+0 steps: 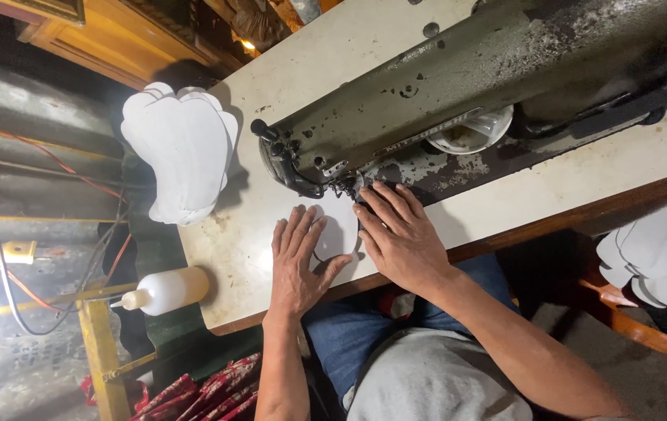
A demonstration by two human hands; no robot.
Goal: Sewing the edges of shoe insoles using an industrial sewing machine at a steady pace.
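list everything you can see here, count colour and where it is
sewing machine: one, dark olive green and worn, lying across the table top
table: one, cream top with a brown edge, under the machine
white fabric piece: one, white, flat on the table at the needle end, under both hands
stack of white pieces: one pile, white, at the far end of the table
second stack of white pieces: one pile, white, off the table at the right edge of view
squeeze bottle: one, white, lying beside the table end
wires: several, red and black, at the left
patterned cloth: one, red, bottom left
left hand: flat on the fabric piece
right hand: flat on the fabric piece, by the needle
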